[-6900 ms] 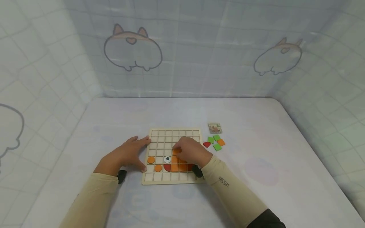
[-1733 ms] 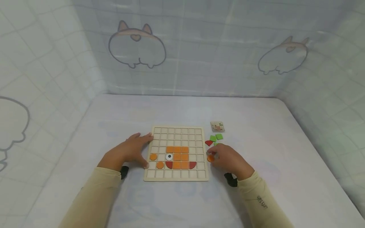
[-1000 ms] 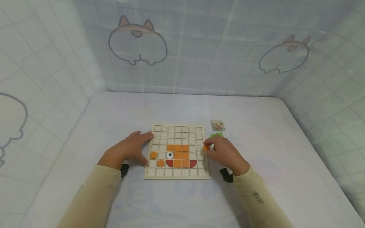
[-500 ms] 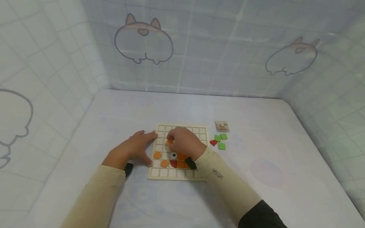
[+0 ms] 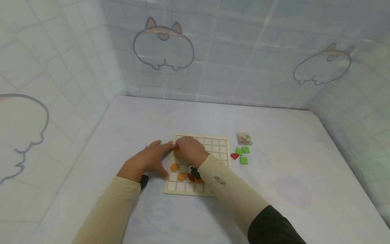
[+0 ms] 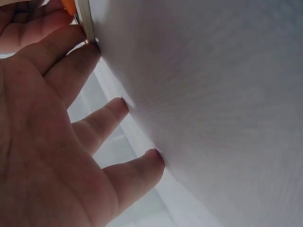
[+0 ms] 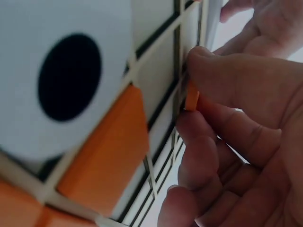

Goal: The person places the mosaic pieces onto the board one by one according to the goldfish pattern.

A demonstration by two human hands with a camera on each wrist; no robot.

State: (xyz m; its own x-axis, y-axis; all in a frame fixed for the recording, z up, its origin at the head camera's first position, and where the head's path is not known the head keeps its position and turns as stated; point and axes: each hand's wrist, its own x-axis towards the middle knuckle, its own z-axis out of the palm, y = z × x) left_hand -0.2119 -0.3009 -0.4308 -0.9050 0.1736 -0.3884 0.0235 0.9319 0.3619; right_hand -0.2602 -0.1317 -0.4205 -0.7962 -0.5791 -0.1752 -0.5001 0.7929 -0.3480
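Note:
My right hand (image 5: 190,149) pinches an orange tile (image 7: 191,96) between thumb and fingertips at the left edge of the wooden grid board (image 5: 197,194). My left hand (image 5: 149,161) is spread along that same edge. In the left wrist view its fingers (image 6: 97,127) are straight, two of them at the board's rim (image 6: 85,21). On the board lie two round orange pieces (image 5: 174,167), a white disc with a black dot (image 7: 71,78), a red piece (image 5: 191,177) and orange squares (image 7: 109,151). My right hand and forearm hide much of the board's middle.
Right of the board, several green square tiles (image 5: 243,160) and a red fan-shaped piece (image 5: 234,156) lie on the white table (image 5: 274,135). Behind them is a small patterned card (image 5: 244,139). Cloth walls with dog drawings (image 5: 163,49) surround the table.
The right hand took the loose orange tile from the right side and carried it left across the board to its left edge. The left hand has kept its place at the board.

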